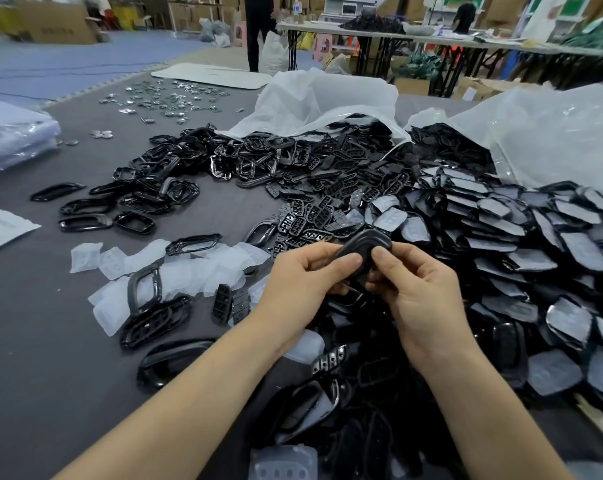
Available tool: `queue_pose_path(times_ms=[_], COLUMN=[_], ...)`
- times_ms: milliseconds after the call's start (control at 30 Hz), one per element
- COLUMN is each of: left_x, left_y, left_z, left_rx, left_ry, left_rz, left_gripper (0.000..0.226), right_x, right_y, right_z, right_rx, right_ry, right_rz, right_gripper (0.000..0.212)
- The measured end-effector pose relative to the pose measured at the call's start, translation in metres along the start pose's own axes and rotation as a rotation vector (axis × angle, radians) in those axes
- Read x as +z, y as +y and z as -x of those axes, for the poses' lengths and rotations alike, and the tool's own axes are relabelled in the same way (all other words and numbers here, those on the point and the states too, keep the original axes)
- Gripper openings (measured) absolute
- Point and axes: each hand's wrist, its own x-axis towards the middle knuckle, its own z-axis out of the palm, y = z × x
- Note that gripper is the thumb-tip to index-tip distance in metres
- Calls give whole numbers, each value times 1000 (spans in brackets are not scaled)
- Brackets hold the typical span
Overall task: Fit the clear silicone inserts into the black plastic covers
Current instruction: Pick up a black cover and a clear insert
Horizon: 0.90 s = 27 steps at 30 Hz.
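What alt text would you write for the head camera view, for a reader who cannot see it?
The left hand and right hand pinch one black plastic cover above a grey table. Loose clear silicone inserts lie to the left, and heaps of black parts spill from plastic bags behind.

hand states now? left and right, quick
Left hand: grips the black cover, thumb on top.
Right hand: grips the same cover from the other side.
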Motion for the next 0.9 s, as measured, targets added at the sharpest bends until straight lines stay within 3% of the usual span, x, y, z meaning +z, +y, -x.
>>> queue_pose_path(times_ms=[133,233,333,433,567,900], left_x=[-1,0,1,1,1,-4], left_y=[2,3,2,2,3,3], left_z=[-2,-1,-1,-1,-1,-4], left_rx=[-100,-108,-79,-57,-73,-114], left_ry=[-5,-61,-57,-9,5,-12], left_rz=[232,282,263,222,233,293], left_gripper=[25,17,25,29,27,20], right_x=[1,0,-1,0,-2,1], right_y=[-3,-5,-6,-7,-7,-9], right_z=[-1,-2,-4,-3,-4,-1], right_rx=[117,178,222,226,243,263], right_ry=[-33,-19,22,39,92,136], right_rz=[-188,-289,-364,-379,-377,-355], right_gripper=[1,16,25,4,38,18])
